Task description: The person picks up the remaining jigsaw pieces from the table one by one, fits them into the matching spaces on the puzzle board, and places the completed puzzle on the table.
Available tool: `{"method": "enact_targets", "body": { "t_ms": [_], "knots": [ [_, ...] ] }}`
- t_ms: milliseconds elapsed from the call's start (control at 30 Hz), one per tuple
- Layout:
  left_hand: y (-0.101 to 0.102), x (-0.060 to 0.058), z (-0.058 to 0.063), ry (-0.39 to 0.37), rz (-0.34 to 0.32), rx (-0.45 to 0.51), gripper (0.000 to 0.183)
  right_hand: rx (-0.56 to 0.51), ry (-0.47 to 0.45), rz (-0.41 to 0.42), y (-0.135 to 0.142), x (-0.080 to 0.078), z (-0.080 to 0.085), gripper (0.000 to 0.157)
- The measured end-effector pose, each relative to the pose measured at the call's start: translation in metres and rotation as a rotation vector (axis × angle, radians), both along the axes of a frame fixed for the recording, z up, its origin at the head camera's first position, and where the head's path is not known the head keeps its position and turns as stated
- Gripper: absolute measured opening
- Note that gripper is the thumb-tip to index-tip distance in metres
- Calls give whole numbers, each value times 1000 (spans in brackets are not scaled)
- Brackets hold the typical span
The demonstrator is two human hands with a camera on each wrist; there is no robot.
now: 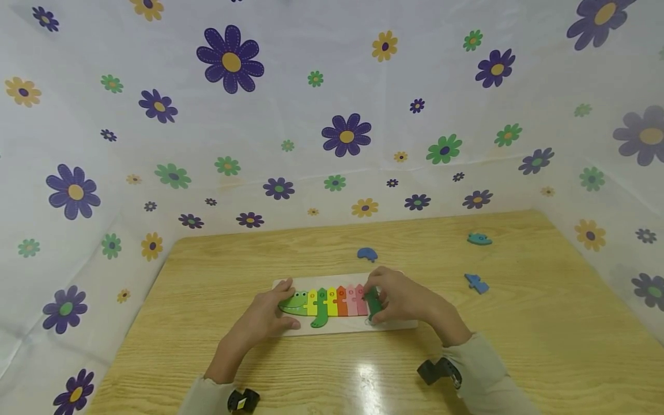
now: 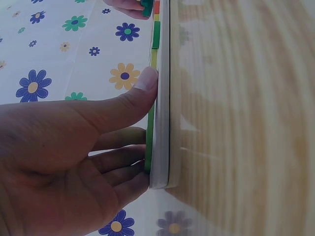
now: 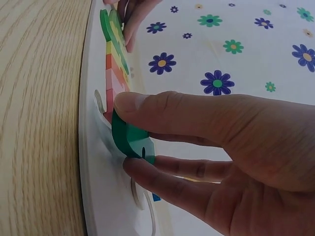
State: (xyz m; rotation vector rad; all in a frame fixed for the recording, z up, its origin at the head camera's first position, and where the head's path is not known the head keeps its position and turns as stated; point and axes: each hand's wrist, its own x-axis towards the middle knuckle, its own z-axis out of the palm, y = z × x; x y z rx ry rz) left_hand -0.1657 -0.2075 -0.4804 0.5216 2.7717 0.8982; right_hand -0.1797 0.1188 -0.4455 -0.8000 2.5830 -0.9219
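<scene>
A crocodile puzzle board (image 1: 306,329), pale and flat, lies on the table with numbered pieces set in a row: a green head (image 1: 294,304), then yellow, green, orange and pink pieces. My left hand (image 1: 264,311) rests on the board's left end, thumb near the front edge and fingers by the head. In the left wrist view the thumb (image 2: 142,86) lies straight against the board. My right hand (image 1: 399,295) pinches a dark green puzzle piece (image 3: 129,135) between thumb and fingers, beside the last pink piece (image 1: 361,301) and over the bare recess.
Behind the board lies a blue puzzle piece (image 1: 367,253). Farther right are a teal piece (image 1: 479,238) and another blue piece (image 1: 476,283). A white flowered cloth (image 1: 290,115) rises around the back and sides of the wooden table (image 1: 207,276).
</scene>
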Motion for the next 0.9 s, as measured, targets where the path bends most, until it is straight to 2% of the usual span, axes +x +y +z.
{"method": "enact_targets", "body": {
  "t_ms": [367, 900],
  "knots": [
    [1, 1, 3, -9, 6, 1, 77, 27, -4, -17, -3, 0, -2, 45],
    [0, -1, -2, -8, 0, -9, 77, 56, 11, -44, -8, 2, -5, 43]
  ]
}}
